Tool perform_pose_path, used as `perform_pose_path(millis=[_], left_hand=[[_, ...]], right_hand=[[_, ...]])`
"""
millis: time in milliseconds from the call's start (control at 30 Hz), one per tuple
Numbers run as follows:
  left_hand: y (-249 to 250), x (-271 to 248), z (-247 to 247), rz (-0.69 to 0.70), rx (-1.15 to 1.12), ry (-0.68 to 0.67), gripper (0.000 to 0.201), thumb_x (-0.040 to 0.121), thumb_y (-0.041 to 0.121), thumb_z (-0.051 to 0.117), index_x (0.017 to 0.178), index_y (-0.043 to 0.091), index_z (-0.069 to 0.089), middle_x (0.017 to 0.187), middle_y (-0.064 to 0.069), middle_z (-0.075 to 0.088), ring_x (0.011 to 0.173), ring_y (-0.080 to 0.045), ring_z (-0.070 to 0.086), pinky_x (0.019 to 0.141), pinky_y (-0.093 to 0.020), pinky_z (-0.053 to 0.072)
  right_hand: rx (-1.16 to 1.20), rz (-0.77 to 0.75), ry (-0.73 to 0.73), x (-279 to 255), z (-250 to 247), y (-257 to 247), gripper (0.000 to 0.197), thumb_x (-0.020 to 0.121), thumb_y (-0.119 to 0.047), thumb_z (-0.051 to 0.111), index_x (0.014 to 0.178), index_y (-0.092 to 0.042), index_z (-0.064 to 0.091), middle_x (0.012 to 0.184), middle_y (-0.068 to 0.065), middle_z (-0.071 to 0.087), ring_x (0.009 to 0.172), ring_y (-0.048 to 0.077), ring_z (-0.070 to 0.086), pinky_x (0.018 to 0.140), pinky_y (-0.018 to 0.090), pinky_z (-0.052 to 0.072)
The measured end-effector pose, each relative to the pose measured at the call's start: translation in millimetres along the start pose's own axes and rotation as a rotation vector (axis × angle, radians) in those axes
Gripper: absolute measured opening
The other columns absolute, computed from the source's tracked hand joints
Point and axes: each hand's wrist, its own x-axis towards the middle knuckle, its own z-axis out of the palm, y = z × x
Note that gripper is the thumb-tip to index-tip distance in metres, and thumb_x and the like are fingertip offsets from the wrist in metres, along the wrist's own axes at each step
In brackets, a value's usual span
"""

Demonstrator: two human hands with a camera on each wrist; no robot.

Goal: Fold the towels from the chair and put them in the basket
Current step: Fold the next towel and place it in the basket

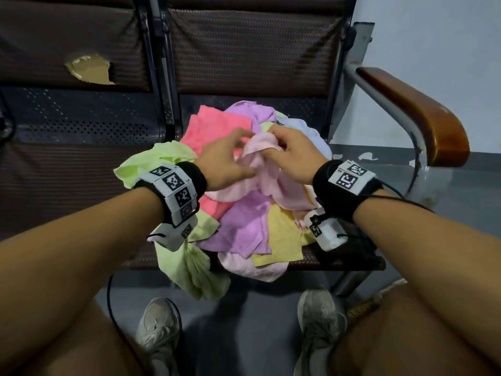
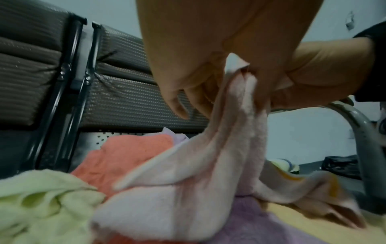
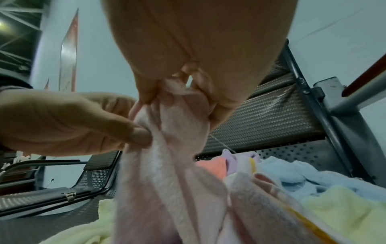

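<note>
Both hands are pinched onto the pale pink towel (image 1: 261, 156) on top of the pile on the chair seat (image 1: 311, 109), left hand (image 1: 227, 161) and right hand (image 1: 295, 158) close together on its bunched top edge. It looks light and floppy with no stiffness, so I'd work along that edge to two corners before lifting. No basket in view.

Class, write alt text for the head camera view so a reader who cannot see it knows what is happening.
Both hands, the left hand and the right hand, pinch a pale pink towel on top of a pile of coloured towels on a dark metal chair. The person's forearms, knees and shoes fill the foreground.
</note>
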Motion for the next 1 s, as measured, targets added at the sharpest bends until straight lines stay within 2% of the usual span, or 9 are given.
perform_pose_path(millis=[133,200,333,433,500,600,733,867,1000], left_hand=[[5,4,8,0.041,-0.108,0.104,0.009,0.090,0.021,0.065,0.097,0.017,0.061,0.088,-0.002,0.067,0.086,-0.024,0.063,0.074,-0.035,0.047],[8,7,1,-0.001,-0.283,0.203,0.005,0.092,0.016,0.059,0.097,0.017,0.057,0.086,0.004,0.061,0.084,-0.018,0.057,0.075,-0.033,0.045],[16,9,-12,-0.102,-0.685,0.247,0.008,0.083,0.016,0.050,0.087,0.012,0.055,0.082,0.000,0.052,0.080,-0.013,0.050,0.072,-0.028,0.042],[12,7,-20,-0.156,-0.734,0.324,0.006,0.072,0.018,0.048,0.069,0.018,0.043,0.074,0.000,0.043,0.074,-0.013,0.043,0.066,-0.026,0.036],[8,6,-24,-0.199,-0.765,0.382,0.010,0.068,0.010,0.045,0.064,0.017,0.040,0.068,0.001,0.041,0.065,-0.010,0.042,0.060,-0.024,0.034],[9,4,-29,-0.288,-0.897,0.382,0.015,0.065,-0.003,0.043,0.061,0.011,0.042,0.062,-0.005,0.043,0.057,-0.015,0.041,0.053,-0.024,0.030],[3,4,-33,-0.321,-1.064,0.161,0.020,0.064,0.009,0.051,0.077,-0.004,0.059,0.100,-0.025,0.069,0.086,-0.037,0.057,0.079,-0.041,0.046],[-29,8,-28,-0.402,-0.583,0.348,0.019,0.078,0.015,0.070,0.093,0.006,0.063,0.087,-0.010,0.064,0.076,-0.023,0.061,0.066,-0.031,0.051],[-65,-4,-16,-0.450,0.253,0.011,0.066,0.076,0.034,0.075,0.131,0.016,0.043,0.108,-0.012,0.059,0.099,-0.034,0.058,0.081,-0.037,0.047]], right_hand=[[0.271,0.123,-0.014,0,6,7,0.048,0.080,-0.019,0.074,0.121,-0.022,0.050,0.111,0.000,0.060,0.094,0.010,0.063,0.075,0.019,0.053],[0.271,0.204,-0.119,-4,8,17,0.066,0.078,-0.015,0.077,0.134,-0.021,0.042,0.120,0.000,0.056,0.102,0.010,0.061,0.084,0.021,0.052],[-0.184,0.221,-0.386,-11,20,38,0.025,0.086,-0.032,0.074,0.107,-0.021,0.065,0.104,-0.004,0.069,0.093,0.014,0.065,0.091,0.036,0.053],[-0.209,0.239,-0.235,-4,19,43,0.012,0.087,-0.029,0.070,0.095,-0.020,0.071,0.100,-0.003,0.071,0.094,0.017,0.065,0.093,0.042,0.052],[-0.180,0.266,-0.150,0,18,43,0.047,0.079,-0.036,0.079,0.120,-0.022,0.060,0.118,0.005,0.063,0.108,0.024,0.060,0.098,0.044,0.048],[-0.234,0.377,-0.294,-4,21,49,0.102,0.066,-0.046,0.088,0.146,-0.026,0.029,0.123,0.008,0.057,0.106,0.028,0.059,0.095,0.043,0.050],[-0.579,0.388,-0.425,-9,29,54,0.052,0.085,-0.034,0.070,0.133,-0.029,0.051,0.120,0.003,0.066,0.094,0.024,0.062,0.077,0.032,0.051],[-0.557,0.355,-0.234,2,18,45,0.017,0.092,-0.028,0.052,0.101,-0.019,0.064,0.099,0.006,0.061,0.093,0.029,0.057,0.079,0.033,0.045],[-0.424,0.384,-0.044,9,10,38,0.016,0.095,-0.019,0.053,0.094,-0.004,0.058,0.107,0.023,0.061,0.096,0.033,0.057,0.076,0.035,0.038]])
